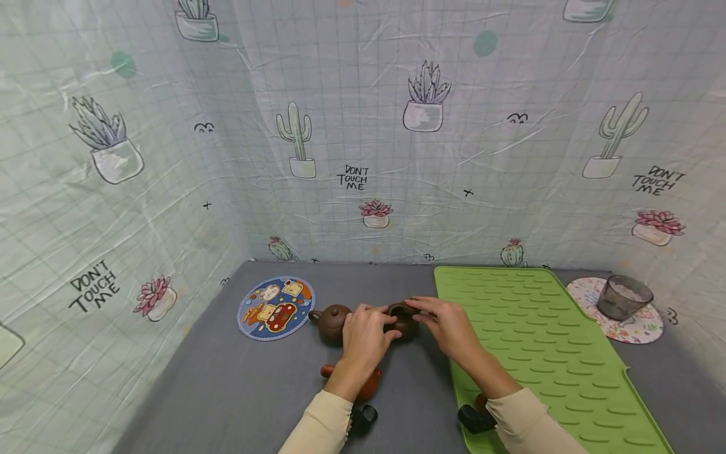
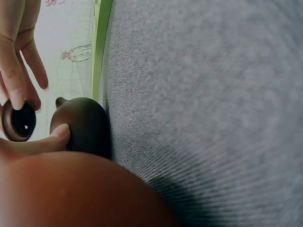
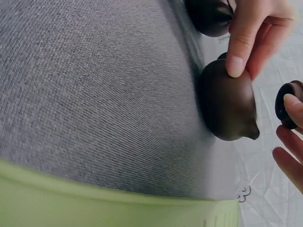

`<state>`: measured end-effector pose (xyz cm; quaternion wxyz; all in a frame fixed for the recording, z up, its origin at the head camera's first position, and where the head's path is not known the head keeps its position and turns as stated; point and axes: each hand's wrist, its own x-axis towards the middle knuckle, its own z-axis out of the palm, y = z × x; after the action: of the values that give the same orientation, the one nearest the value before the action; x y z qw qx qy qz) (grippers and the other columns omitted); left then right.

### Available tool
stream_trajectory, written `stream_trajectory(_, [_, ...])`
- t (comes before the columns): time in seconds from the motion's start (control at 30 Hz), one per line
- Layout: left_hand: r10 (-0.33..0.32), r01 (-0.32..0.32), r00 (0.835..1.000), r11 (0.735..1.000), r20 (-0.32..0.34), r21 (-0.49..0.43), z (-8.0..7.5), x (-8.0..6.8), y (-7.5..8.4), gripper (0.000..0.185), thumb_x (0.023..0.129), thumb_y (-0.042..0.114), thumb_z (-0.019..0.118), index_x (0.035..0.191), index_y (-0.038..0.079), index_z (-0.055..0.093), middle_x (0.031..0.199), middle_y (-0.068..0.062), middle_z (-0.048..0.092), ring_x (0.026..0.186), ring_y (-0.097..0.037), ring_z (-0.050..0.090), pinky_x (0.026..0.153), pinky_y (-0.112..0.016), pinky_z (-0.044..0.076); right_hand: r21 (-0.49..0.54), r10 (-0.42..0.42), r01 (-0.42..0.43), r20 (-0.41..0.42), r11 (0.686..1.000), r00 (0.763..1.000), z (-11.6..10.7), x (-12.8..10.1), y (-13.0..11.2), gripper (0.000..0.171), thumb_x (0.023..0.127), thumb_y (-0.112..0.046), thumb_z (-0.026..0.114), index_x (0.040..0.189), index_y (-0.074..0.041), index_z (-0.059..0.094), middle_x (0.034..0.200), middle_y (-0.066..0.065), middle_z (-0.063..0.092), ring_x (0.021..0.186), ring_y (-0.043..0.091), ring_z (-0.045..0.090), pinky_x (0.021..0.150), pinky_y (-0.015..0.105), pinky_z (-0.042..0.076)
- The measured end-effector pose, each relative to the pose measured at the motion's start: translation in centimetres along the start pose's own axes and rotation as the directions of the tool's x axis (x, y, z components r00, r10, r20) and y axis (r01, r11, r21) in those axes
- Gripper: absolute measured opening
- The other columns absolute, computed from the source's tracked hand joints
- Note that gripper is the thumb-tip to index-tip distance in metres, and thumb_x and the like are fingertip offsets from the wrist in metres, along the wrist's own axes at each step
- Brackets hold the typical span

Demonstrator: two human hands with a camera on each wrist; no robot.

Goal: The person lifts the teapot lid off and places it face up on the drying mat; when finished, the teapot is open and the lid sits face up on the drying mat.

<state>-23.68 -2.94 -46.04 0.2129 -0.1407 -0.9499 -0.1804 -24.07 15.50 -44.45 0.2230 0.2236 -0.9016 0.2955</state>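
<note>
A: What are the two hands on?

B: A small dark brown teapot [image 1: 404, 320] standing on the grey tabletop [image 1: 238, 384], just left of the green ribbed mat [image 1: 539, 340]. The left hand [image 1: 365, 337] steadies its body; in the left wrist view a thumb [image 2: 42, 142] presses against the pot's side.

A: And the right hand [image 1: 448, 325]?

B: Its fingers are pinched on the teapot's little round lid [image 3: 287, 105], holding it just above and beside the pot rather than seated on it. The right wrist view shows the lid clear of the body, with the spout pointing toward the patterned backdrop [image 1: 363, 126].

A: So both sets of fingers are closed on something?

B: Yes: the left curled round the pot, the right clamped on the lid.

A: Anything else nearby?

B: A second brown teapot [image 1: 331, 323] sits just left of the left hand, near a round cartoon coaster [image 1: 275, 308]. A reddish teapot [image 1: 368, 381] lies nearer, partly hidden under the left forearm. Far right, a dark glass cup [image 1: 624, 296] rests on a floral coaster [image 1: 641, 328], well apart from the hands.
</note>
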Motion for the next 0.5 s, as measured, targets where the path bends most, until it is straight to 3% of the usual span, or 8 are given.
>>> stream_trajectory(0.17, [-0.002, 0.002, 1.000, 1.000, 0.016, 0.000, 0.0, 0.1, 0.1, 0.030, 0.074, 0.039, 0.088, 0.101, 0.026, 0.084, 0.122, 0.003, 0.077, 0.106, -0.021, 0.067, 0.077, -0.036, 0.051, 0.044, 0.011, -0.010, -0.015, 0.999, 1.000, -1.0, -0.3, -0.2, 0.035, 0.088, -0.006, 0.076, 0.122, -0.013, 0.076, 0.117, 0.008, 0.078, 0.095, 0.020, 0.077, 0.071, 0.030, 0.059])
stream_trajectory(0.23, [-0.002, 0.002, 1.000, 1.000, 0.016, -0.002, 0.0, 0.1, 0.0, 0.030, 0.074, 0.039, 0.088, 0.101, 0.026, 0.084, 0.122, 0.003, 0.077, 0.106, -0.021, 0.067, 0.076, -0.035, 0.051, 0.067, 0.028, -0.027, -0.008, 0.997, 1.000, -1.5, -0.4, -0.3, 0.035, 0.089, -0.006, 0.075, 0.123, -0.013, 0.076, 0.116, 0.009, 0.078, 0.078, 0.013, 0.074, 0.061, 0.023, 0.052])
stream_trajectory(0.37, [-0.003, 0.003, 1.000, 1.000, 0.014, -0.006, -0.1, 0.0, 0.1, 0.031, 0.073, 0.039, 0.089, 0.101, 0.027, 0.084, 0.122, 0.003, 0.077, 0.105, -0.020, 0.067, 0.075, -0.035, 0.050, 0.074, 0.060, -0.060, 0.001, 0.995, 0.998, -2.3, -0.5, -0.4, 0.036, 0.092, -0.008, 0.072, 0.127, -0.014, 0.073, 0.113, 0.010, 0.079, 0.047, 0.005, 0.045, 0.049, 0.019, 0.036])
stream_trajectory(0.43, [-0.004, 0.004, 1.000, 1.000, 0.014, -0.009, -0.2, 0.0, 0.1, 0.031, 0.073, 0.039, 0.089, 0.102, 0.027, 0.084, 0.123, 0.003, 0.077, 0.105, -0.021, 0.067, 0.076, -0.035, 0.050, 0.057, 0.059, -0.058, -0.015, 0.997, 0.998, -2.6, -0.6, -0.4, 0.036, 0.092, -0.009, 0.072, 0.128, -0.013, 0.073, 0.116, 0.012, 0.078, 0.048, 0.007, 0.050, 0.050, 0.020, 0.042])
stream_trajectory(0.5, [-0.004, 0.004, 1.000, 1.000, 0.014, -0.009, -0.3, 0.0, 0.1, 0.031, 0.073, 0.039, 0.089, 0.102, 0.027, 0.084, 0.123, 0.003, 0.077, 0.105, -0.021, 0.067, 0.076, -0.036, 0.050, 0.040, 0.046, -0.045, -0.040, 0.998, 0.998, -2.8, -0.6, -0.3, 0.036, 0.092, -0.009, 0.072, 0.129, -0.012, 0.072, 0.122, 0.013, 0.076, 0.064, 0.014, 0.068, 0.057, 0.024, 0.053])
